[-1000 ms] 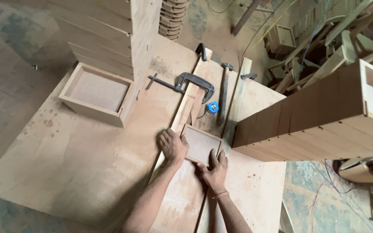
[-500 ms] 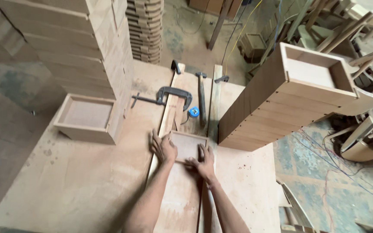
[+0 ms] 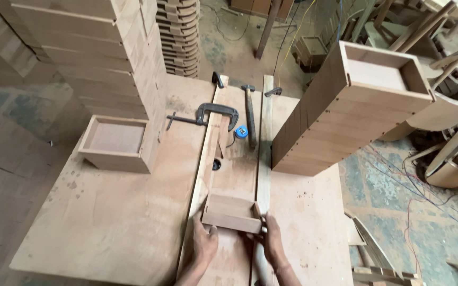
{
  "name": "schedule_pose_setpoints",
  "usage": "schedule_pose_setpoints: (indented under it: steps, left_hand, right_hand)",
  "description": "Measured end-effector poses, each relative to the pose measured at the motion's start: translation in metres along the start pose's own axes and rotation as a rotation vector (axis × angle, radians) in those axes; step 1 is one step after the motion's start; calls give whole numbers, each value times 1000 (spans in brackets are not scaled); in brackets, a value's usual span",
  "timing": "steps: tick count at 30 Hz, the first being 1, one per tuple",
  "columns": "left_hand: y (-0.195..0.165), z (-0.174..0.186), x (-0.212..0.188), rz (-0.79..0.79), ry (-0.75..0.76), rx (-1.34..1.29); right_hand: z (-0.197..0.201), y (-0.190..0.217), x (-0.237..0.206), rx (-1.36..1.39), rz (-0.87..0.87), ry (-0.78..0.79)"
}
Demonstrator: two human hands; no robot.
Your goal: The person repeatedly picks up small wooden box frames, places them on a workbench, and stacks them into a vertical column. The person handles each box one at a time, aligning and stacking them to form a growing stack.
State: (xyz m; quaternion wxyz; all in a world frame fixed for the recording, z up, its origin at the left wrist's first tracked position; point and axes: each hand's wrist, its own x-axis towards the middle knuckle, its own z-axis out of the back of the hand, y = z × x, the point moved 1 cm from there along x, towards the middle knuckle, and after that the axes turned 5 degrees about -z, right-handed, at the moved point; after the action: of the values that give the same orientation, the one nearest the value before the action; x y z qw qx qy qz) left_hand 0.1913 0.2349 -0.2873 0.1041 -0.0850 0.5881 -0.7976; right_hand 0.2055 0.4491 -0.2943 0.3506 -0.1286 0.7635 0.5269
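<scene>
- Gripping the small wooden box (image 3: 232,212), the left hand (image 3: 204,242) clasps its near-left corner.
- The right hand (image 3: 271,238) clasps its right end.
- It sits between two rails on the counter (image 3: 112,222).

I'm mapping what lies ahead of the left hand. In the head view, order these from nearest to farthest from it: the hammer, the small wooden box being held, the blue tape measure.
1. small wooden box, touching the left hand.
2. blue tape measure, farther up the bench.
3. hammer, just beyond it; its head lies farthest.
</scene>
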Motion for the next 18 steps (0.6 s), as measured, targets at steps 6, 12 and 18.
schedule_pose_setpoints:
  steps: [6, 12, 18]
  left_hand:
    - [2, 22, -22, 99, 193, -292]
    - [-58, 49, -32, -320, 261, -154]
    - [-157, 27, -24, -719, 169, -166]
  right_hand:
    - [-13, -4, -7, -155, 215, -24]
    - [-1, 35, -65, -83, 514, 2]
    - [5, 132, -136, -11, 930, 35]
